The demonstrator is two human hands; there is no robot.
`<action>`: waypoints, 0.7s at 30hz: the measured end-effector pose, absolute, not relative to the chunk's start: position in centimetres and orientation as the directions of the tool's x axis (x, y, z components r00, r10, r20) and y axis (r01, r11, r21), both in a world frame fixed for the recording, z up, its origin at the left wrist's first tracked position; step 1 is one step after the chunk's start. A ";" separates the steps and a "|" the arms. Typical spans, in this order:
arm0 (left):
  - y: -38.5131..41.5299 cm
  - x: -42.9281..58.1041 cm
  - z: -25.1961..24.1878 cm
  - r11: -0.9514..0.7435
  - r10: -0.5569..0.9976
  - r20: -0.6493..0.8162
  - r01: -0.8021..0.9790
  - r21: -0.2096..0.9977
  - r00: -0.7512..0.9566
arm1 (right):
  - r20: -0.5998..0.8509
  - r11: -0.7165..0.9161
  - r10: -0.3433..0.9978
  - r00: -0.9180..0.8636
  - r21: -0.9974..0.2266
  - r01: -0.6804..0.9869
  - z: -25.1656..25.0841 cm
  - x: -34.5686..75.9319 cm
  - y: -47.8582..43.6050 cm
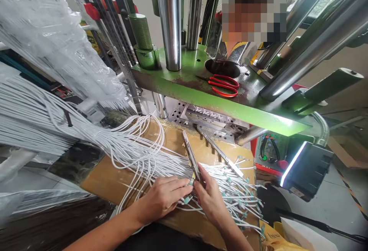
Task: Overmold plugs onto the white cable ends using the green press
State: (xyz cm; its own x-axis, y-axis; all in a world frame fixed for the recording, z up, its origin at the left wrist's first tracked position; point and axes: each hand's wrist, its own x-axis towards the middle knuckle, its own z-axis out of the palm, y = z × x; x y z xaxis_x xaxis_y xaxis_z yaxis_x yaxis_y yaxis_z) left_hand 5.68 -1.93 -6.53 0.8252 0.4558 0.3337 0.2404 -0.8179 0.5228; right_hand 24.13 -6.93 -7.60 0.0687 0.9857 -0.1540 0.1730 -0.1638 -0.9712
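Note:
My right hand (212, 198) is closed round the near end of a slim metal bar (190, 152), which points away from me and has small brass-coloured pieces along its left edge. Beside it, my left hand (165, 196) pinches a white cable by its small green-and-metal connector (191, 182) against the bar's near end. Whether the connector sits in the bar is hidden by my fingers. A second metal bar (220, 149) with similar pieces lies to the right. Under both hands spreads a bundle of white cables (172, 162), with green-tipped ends at the right.
The cables lie on a brown-covered board (100, 174). Behind it stands a green press plate (184, 86) with steel columns, red-handled scissors (224, 86) on top and a metal mould (207, 116) beneath. A lit lamp (307, 170) is at right. Another person stands behind the press.

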 end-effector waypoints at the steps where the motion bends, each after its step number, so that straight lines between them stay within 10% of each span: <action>1: -1.9 5.7 -6.4 -0.831 0.442 0.340 0.236 0.504 0.830 | -0.170 -0.176 0.984 0.051 -0.969 0.171 -7.5 24.1 -6.9; 11: -1.5 5.7 -7.5 -0.785 0.456 0.333 0.196 0.587 0.826 | -0.093 -0.113 0.992 0.083 -0.951 0.287 -7.4 23.8 -7.0; 16: -0.6 5.7 -5.9 -0.313 0.698 -0.017 0.326 0.892 0.716 | -0.253 -0.251 0.967 0.022 -0.939 0.235 -6.4 23.9 -6.8; 21: 0.1 6.0 -4.5 0.030 0.883 -0.191 0.354 0.935 0.429 | -0.289 -0.284 0.957 -0.002 -0.941 0.185 -6.1 24.3 -6.5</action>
